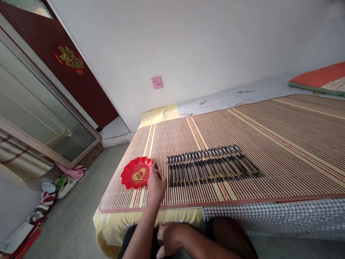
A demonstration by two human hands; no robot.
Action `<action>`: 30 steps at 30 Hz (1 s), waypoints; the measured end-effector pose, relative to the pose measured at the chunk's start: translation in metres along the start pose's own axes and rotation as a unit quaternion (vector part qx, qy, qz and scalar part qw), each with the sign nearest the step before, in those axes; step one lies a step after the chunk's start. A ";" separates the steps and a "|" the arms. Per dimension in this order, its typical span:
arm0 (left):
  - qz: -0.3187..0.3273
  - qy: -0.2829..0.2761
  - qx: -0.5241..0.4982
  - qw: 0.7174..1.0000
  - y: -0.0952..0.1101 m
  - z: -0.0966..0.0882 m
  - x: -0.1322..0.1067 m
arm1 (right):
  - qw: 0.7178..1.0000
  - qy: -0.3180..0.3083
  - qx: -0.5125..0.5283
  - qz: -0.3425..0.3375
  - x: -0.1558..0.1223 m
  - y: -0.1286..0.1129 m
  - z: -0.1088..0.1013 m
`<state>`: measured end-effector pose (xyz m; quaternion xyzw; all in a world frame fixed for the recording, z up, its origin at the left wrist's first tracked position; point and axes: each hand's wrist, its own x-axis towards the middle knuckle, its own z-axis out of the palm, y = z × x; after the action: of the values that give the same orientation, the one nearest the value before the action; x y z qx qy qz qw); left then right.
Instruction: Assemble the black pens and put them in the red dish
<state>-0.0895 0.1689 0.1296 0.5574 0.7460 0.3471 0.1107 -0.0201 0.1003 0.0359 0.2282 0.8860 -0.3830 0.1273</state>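
My left hand (156,184) is at the right rim of a red scalloped plate (129,172) with a gold heart print. Its thumb and fingers are pinched together, and a small dark piece shows at the fingertips; I cannot make out what it is. Right of this hand, several black-capped pens (199,167) with clear barrels lie side by side in a long row on the striped bamboo mat (256,126). My right hand (168,235) rests low at my lap, below the bed edge, with its fingers curled in and partly hidden.
The mat covers a bed with a yellow and checked sheet (183,216). A folded orange and green quilt (318,77) lies at the far right. A pink note (157,82) sticks to the wall. At left are a glass-panelled door (54,104) and piled cloths (48,194) on the floor.
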 end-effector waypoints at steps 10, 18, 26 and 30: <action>-0.035 -0.038 -0.051 0.997 -0.013 0.016 0.005 | 0.993 -0.079 -0.091 0.005 -0.004 -0.007 -0.008; -0.018 -0.042 0.022 0.999 -0.015 0.026 0.014 | 0.995 -0.068 -0.079 0.009 -0.014 -0.010 -0.013; -0.027 -0.059 0.054 0.996 -0.016 0.030 0.016 | 0.995 -0.074 -0.072 0.014 -0.017 -0.010 -0.014; -0.033 -0.062 0.067 0.995 -0.012 0.028 0.013 | 0.998 -0.044 -0.044 0.003 -0.015 -0.005 -0.010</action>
<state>-0.0876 0.1898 0.1041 0.5588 0.7776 0.2572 0.1301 -0.0102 0.0994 0.0519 0.2081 0.8948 -0.3526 0.1779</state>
